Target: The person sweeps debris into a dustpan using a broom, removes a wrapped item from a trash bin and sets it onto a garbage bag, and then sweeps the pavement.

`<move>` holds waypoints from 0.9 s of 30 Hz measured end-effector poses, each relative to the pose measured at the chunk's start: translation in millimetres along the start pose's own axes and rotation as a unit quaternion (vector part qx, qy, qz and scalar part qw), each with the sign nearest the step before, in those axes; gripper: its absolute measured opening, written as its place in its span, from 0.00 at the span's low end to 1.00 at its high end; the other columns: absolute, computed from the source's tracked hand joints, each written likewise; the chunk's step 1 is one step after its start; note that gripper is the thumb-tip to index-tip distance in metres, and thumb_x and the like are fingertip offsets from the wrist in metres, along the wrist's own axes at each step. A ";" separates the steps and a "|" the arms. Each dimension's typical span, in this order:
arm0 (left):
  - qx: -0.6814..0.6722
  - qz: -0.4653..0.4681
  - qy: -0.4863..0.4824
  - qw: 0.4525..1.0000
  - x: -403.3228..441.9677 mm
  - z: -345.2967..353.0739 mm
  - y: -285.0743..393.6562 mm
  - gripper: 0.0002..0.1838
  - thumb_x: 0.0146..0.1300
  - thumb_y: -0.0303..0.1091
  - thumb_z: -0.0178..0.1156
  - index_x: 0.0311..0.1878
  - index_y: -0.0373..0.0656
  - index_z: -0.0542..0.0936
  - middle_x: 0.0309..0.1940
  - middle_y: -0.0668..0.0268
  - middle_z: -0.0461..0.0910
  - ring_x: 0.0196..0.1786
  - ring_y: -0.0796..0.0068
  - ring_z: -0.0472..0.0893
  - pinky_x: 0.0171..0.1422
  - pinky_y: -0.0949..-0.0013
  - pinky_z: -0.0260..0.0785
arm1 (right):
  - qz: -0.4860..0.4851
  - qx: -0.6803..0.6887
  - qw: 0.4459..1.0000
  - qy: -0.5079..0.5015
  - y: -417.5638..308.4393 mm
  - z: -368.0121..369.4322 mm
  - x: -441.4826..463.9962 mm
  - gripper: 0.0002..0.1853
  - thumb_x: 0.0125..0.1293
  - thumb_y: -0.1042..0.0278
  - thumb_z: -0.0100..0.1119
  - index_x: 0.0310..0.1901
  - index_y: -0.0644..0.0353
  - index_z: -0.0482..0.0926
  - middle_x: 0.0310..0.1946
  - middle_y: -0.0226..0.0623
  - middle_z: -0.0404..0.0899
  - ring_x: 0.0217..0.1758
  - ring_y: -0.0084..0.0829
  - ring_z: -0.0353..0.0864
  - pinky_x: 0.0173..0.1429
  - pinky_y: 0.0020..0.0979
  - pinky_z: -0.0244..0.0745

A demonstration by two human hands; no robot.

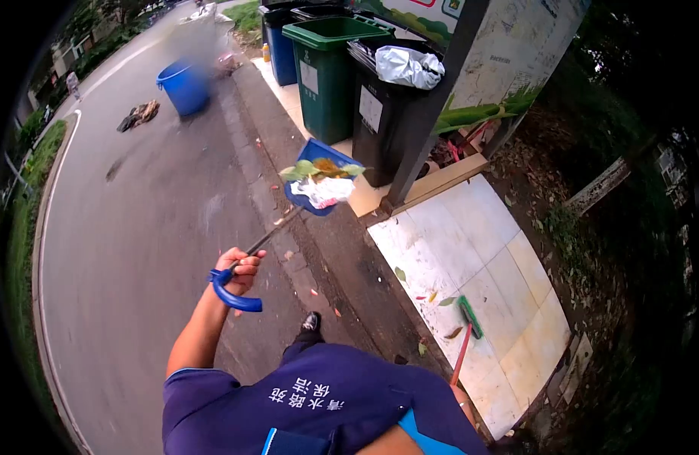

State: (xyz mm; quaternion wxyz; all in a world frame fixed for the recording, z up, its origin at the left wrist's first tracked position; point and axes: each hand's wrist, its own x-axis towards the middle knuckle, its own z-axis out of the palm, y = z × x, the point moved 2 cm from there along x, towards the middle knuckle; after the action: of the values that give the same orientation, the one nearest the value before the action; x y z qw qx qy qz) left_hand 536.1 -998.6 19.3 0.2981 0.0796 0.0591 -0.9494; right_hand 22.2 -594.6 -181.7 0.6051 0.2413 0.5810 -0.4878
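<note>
My left hand is closed around the handle of a blue dustpan, just above its hooked blue grip. The dustpan is raised over the pavement edge and carries yellow-green leaves and crumpled white paper. At my right side, my right hand is mostly hidden by my dark blue shirt, at the upper end of the reddish handle of a broom. The broom's green head rests on pale tiles, beside a few loose leaves.
A green wheeled bin stands beside a black bin topped with a silvery bag. Behind is a blue bin. On the road are a blue bucket and a dark heap. A notice-board post rises at the right.
</note>
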 end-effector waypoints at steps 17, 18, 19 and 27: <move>0.276 0.059 -0.097 0.955 120.7 264.8 262.7 0.21 0.50 0.29 0.37 0.46 0.25 0.53 0.11 0.70 0.55 0.10 0.82 0.57 0.14 0.78 0.56 | -0.109 -0.140 0.970 0.168 -4.1 157.9 8.5 0.09 0.51 0.69 0.37 0.18 0.63 0.62 0.08 0.39 0.63 0.09 0.35 0.63 0.15 0.33 0.61; 0.295 0.070 -0.094 0.948 143.8 277.4 275.9 0.18 0.51 0.29 0.38 0.43 0.25 0.55 0.10 0.71 0.55 0.10 0.83 0.56 0.13 0.79 0.55 | -0.118 -0.134 0.973 0.145 -1.8 148.0 13.1 0.08 0.50 0.70 0.38 0.18 0.63 0.61 0.08 0.37 0.62 0.09 0.34 0.62 0.14 0.33 0.60; 0.264 0.122 -0.067 0.955 169.4 292.3 280.4 0.12 0.51 0.28 0.38 0.36 0.29 0.58 0.10 0.72 0.54 0.10 0.83 0.57 0.13 0.80 0.55 | -0.128 -0.128 0.976 0.123 1.2 141.4 19.2 0.07 0.49 0.70 0.38 0.18 0.62 0.61 0.08 0.36 0.61 0.08 0.32 0.62 0.14 0.32 0.60; 0.608 0.219 -0.041 0.762 352.1 331.9 236.1 0.06 0.43 0.25 0.46 0.16 0.40 0.62 0.12 0.69 0.61 0.14 0.79 0.62 0.17 0.78 0.56 | -0.100 -0.027 0.971 0.215 35.8 152.2 -16.0 0.06 0.49 0.70 0.42 0.20 0.60 0.60 0.08 0.31 0.58 0.08 0.27 0.59 0.12 0.28 0.58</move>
State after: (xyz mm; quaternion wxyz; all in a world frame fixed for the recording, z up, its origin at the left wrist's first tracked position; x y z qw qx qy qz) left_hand 348.5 -1440.1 263.7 0.3889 0.2157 -0.5618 -0.6976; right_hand 127.0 -705.9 -144.8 0.4205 0.2648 0.7320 -0.4661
